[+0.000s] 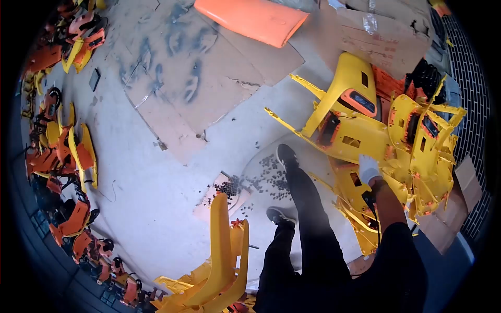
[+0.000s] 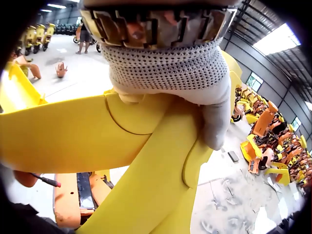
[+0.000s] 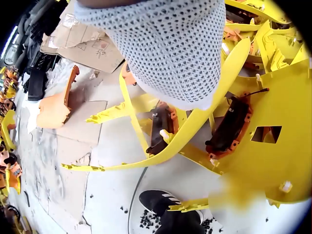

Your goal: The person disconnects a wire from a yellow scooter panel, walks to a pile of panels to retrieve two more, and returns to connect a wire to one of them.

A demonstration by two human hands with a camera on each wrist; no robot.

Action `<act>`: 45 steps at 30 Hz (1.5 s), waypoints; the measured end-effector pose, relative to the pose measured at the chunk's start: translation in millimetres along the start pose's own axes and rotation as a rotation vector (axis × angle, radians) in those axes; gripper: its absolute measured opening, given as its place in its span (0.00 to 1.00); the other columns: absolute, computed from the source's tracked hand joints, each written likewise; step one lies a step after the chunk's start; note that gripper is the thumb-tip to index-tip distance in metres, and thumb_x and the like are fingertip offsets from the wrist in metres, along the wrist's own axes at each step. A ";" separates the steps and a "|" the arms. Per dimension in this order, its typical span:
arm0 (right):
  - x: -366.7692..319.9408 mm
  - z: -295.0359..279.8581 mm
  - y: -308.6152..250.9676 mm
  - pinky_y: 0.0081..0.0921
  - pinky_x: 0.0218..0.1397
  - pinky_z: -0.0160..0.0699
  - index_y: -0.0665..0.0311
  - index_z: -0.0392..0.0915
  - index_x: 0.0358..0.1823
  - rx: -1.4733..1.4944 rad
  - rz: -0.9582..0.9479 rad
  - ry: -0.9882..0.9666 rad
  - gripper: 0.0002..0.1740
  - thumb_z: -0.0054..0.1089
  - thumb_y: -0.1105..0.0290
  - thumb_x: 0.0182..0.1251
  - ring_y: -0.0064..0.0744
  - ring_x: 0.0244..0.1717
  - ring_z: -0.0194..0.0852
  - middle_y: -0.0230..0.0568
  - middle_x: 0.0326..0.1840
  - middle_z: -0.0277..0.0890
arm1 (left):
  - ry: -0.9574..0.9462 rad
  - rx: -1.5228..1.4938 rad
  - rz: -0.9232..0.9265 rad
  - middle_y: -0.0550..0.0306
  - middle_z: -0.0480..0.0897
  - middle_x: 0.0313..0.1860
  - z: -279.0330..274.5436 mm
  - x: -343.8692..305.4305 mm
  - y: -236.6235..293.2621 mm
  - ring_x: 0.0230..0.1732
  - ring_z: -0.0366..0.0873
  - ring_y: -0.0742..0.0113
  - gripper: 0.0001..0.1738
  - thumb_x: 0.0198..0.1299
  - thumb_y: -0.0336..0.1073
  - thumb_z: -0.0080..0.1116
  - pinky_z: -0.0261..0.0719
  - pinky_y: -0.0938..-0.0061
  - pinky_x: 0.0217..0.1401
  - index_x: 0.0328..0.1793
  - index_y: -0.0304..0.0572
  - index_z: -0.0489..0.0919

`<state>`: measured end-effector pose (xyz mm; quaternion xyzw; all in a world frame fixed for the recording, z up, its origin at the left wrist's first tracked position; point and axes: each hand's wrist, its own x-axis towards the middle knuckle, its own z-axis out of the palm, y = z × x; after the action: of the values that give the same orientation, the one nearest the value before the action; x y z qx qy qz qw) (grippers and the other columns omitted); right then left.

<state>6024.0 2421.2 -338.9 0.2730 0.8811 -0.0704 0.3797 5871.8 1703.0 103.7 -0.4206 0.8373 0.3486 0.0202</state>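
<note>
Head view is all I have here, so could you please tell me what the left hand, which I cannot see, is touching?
Observer: In the left wrist view, the gloved left hand holds a yellow panel.
Operator: Thank you; is anyone else around?
Observer: Yes, the same view shows another person standing in the background.
Operator: And is there anything overhead?
Observer: A bright skylight shows in the roof.

Right and near, the yellow panels (image 1: 373, 136) look like smooth, glossy plastic, as does the orange panel (image 1: 255, 22) far off; the cardboard (image 1: 227, 91) is matt, creased paper, the gloves (image 3: 168, 58) rough knitted cloth, the wrist band (image 2: 161, 27) shiny and metallic
</note>
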 end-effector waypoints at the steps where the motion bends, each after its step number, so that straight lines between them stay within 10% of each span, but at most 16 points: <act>1: 3.5 0.1 1.5 0.43 0.56 0.73 0.59 0.70 0.52 -0.043 0.058 -0.111 0.18 0.56 0.70 0.59 0.49 0.54 0.75 0.48 0.48 0.76 | -0.087 0.270 0.181 0.46 0.83 0.42 -5.7 22.7 -13.6 0.38 0.78 0.56 0.18 0.57 0.34 0.61 0.80 0.63 0.42 0.51 0.31 0.80; 3: 17.1 33.2 23.3 0.44 0.53 0.75 0.56 0.78 0.45 -0.176 0.017 -0.200 0.13 0.62 0.66 0.58 0.50 0.52 0.79 0.45 0.45 0.80 | -0.273 0.845 0.481 0.47 0.83 0.41 -33.4 60.3 -50.8 0.38 0.80 0.54 0.19 0.55 0.34 0.61 0.80 0.63 0.42 0.53 0.36 0.80; 6: 21.5 61.6 37.7 0.42 0.45 0.76 0.56 0.82 0.31 -0.180 0.066 -0.139 0.03 0.62 0.68 0.57 0.47 0.43 0.82 0.43 0.36 0.83 | -0.223 0.351 0.196 0.48 0.83 0.41 40.0 45.0 9.3 0.39 0.80 0.55 0.23 0.51 0.35 0.64 0.80 0.62 0.44 0.54 0.36 0.79; 12: 1.1 -25.1 24.6 0.41 0.47 0.79 0.57 0.82 0.37 -0.038 0.051 -0.179 0.06 0.59 0.69 0.60 0.46 0.44 0.83 0.44 0.38 0.83 | -0.365 -0.177 0.239 0.49 0.82 0.43 135.0 49.3 129.4 0.42 0.80 0.56 0.32 0.42 0.39 0.71 0.81 0.62 0.47 0.56 0.35 0.75; 18: -75.4 -171.7 2.6 0.46 0.50 0.78 0.68 0.80 0.34 0.344 0.202 -0.053 0.17 0.57 0.58 0.63 0.59 0.44 0.80 0.57 0.37 0.81 | -0.435 -0.526 0.372 0.51 0.81 0.44 135.1 69.0 235.3 0.44 0.80 0.57 0.43 0.34 0.42 0.79 0.81 0.61 0.51 0.58 0.34 0.72; 24: -99.1 -155.9 30.1 0.47 0.41 0.77 0.69 0.81 0.26 0.439 0.175 0.021 0.23 0.64 0.51 0.55 0.58 0.35 0.81 0.59 0.25 0.79 | -0.409 -0.702 0.411 0.53 0.82 0.46 114.5 106.5 285.8 0.44 0.81 0.60 0.43 0.32 0.40 0.81 0.81 0.64 0.50 0.58 0.32 0.74; 28: -125.4 -178.7 3.9 0.39 0.49 0.76 0.69 0.80 0.46 0.143 -0.074 0.162 0.15 0.53 0.64 0.67 0.54 0.44 0.79 0.53 0.40 0.81 | -0.413 -0.841 0.327 0.50 0.84 0.45 107.0 150.8 316.4 0.44 0.82 0.58 0.35 0.36 0.35 0.74 0.82 0.63 0.50 0.54 0.27 0.77; 38: -80.0 -323.2 -174.5 0.41 0.37 0.77 0.66 0.81 0.23 0.413 0.096 0.329 0.28 0.69 0.43 0.50 0.47 0.33 0.82 0.53 0.24 0.80 | -0.237 -0.846 0.125 0.53 0.85 0.39 96.9 295.0 342.4 0.35 0.82 0.62 0.22 0.37 0.21 0.72 0.83 0.66 0.45 0.44 0.26 0.82; 40: -91.4 -420.2 -252.5 0.37 0.50 0.78 0.72 0.82 0.46 0.343 0.015 0.050 0.36 0.65 0.42 0.54 0.53 0.44 0.82 0.57 0.41 0.84 | -0.181 -0.846 0.091 0.52 0.85 0.39 86.9 308.6 339.5 0.36 0.82 0.62 0.22 0.37 0.21 0.72 0.83 0.65 0.45 0.45 0.26 0.82; 45: -55.7 -543.9 -379.4 0.35 0.51 0.78 0.74 0.81 0.51 0.575 -0.099 -0.106 0.42 0.76 0.43 0.45 0.49 0.50 0.82 0.57 0.48 0.83 | 0.022 -0.883 0.041 0.48 0.85 0.42 70.4 351.9 316.7 0.38 0.83 0.59 0.24 0.41 0.22 0.70 0.83 0.64 0.47 0.49 0.25 0.81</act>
<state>5509.5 2258.6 50.6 0.3221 0.8160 -0.3499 0.3286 5398.9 1630.0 115.0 -0.3759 0.6165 0.6687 -0.1774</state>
